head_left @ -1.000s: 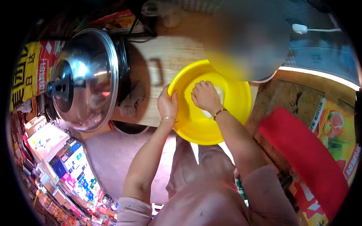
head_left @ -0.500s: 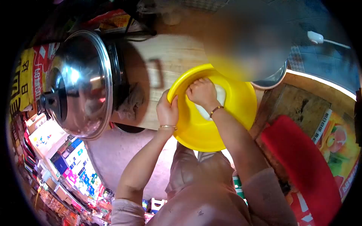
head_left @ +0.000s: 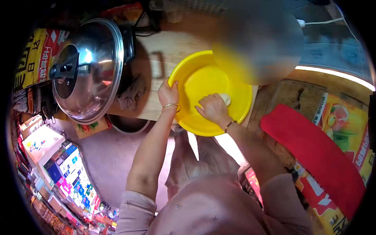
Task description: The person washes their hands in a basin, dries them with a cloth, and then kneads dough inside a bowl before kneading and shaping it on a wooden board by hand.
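Observation:
A yellow basin [head_left: 201,80] stands at the front edge of a wooden table [head_left: 176,45]. My left hand [head_left: 168,93] is closed on the basin's left rim, thumb on the inner side. Inside the basin, my right hand [head_left: 214,109] presses on a white, dough-like lump [head_left: 225,98], its fingers bent over it. Most of the lump is hidden under that hand; a small part shows beyond the knuckles.
A large pan with a shiny domed lid [head_left: 96,70] stands on the left. A blurred round patch covers the upper right. To the right are a red padded object [head_left: 313,152] and a colourful box [head_left: 338,121]. Crowded shelves fill the lower left.
My right hand has moved toward the near side of the basin, and less of the white lump shows. My left hand stays on the rim. The whole view has shifted a little.

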Demonstrator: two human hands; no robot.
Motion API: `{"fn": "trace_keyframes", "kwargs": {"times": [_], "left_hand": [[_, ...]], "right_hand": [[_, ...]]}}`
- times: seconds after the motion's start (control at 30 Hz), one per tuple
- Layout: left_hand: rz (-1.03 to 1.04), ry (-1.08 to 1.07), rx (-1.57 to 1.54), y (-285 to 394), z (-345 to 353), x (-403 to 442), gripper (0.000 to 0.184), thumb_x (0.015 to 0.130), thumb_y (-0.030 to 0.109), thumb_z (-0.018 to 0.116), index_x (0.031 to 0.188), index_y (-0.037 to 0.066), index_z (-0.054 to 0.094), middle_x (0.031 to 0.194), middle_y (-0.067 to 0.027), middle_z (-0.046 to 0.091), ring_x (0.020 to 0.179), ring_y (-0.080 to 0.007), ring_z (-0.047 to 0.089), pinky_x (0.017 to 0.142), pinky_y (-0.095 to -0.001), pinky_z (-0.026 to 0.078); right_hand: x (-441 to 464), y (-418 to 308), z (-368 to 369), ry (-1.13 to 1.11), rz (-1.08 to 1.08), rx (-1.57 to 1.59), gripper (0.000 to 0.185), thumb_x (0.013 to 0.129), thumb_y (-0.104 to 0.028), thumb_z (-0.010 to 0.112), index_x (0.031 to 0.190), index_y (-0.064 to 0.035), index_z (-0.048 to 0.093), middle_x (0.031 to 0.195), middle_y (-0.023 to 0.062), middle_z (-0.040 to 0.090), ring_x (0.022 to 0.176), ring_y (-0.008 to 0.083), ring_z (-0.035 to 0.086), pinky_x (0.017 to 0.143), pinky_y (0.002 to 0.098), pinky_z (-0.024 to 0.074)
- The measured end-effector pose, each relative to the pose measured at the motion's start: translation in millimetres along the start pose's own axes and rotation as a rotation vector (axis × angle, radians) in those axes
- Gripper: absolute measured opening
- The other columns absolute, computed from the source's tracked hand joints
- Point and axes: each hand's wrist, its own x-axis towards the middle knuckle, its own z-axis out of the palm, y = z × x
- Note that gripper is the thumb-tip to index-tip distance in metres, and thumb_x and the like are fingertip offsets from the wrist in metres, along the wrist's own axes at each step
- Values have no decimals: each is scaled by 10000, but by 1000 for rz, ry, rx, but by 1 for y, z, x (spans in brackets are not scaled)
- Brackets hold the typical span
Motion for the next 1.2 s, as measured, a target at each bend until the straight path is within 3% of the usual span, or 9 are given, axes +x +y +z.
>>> {"fn": "trace_keyframes", "kwargs": {"times": [0.07,0.53,0.6,0.73,0.77,0.93,1.03,1.13,1.2], "left_hand": [[-17,-10,-13,7,-7,-8,210,804,116,653,986,14,635,870,-227,652,850,-384,633,725,-410,496],[-23,-77,-69,6,-3,-2,202,827,57,617,1016,-12,613,905,-212,639,837,-379,621,751,-399,487],[23,-83,-39,7,-4,0,220,840,49,632,1044,-29,605,880,-182,651,785,-254,634,733,-326,494],[32,-73,-5,5,-5,0,244,834,70,640,1053,-31,600,891,-198,656,796,-286,648,737,-351,499],[64,-34,-28,4,-5,0,203,817,93,639,987,-15,618,853,-228,644,802,-391,628,715,-411,497],[91,-11,58,0,-1,6,186,808,128,647,945,5,625,852,-228,648,817,-400,625,717,-431,496],[55,-5,52,-2,2,-6,195,799,153,659,937,19,630,851,-219,651,821,-394,627,719,-438,495],[44,5,66,4,0,-4,191,799,172,666,928,34,636,849,-205,654,821,-380,633,713,-436,496],[-7,-6,59,6,2,-2,182,799,168,666,928,41,641,850,-202,654,821,-380,633,709,-436,493]], "right_hand": [[5,-9,28,304,45,-110,225,800,-303,602,707,-107,664,710,41,608,764,220,581,774,374,419],[90,8,33,233,-25,50,83,691,-207,632,717,-127,627,775,35,582,830,220,543,769,370,400],[97,11,37,216,-46,63,84,686,-203,626,717,-126,638,782,35,590,845,219,540,768,367,400],[113,14,38,110,-113,-28,120,710,-221,604,740,-118,657,815,33,610,874,213,546,779,359,395],[115,15,39,152,-123,-40,136,720,-233,600,746,-116,665,818,40,619,885,215,549,784,365,402],[93,-2,19,299,-7,-138,211,784,-285,581,757,-100,681,812,67,638,898,233,558,799,392,432],[63,-7,-11,-116,97,-48,333,851,-359,553,731,-78,687,789,85,650,863,248,584,797,416,432],[16,0,-8,133,-76,-93,337,850,-355,545,714,-82,688,769,83,648,818,237,593,808,399,419],[0,0,-4,166,-63,-110,308,831,-335,570,692,-80,671,738,83,633,800,241,587,805,392,416]]}}
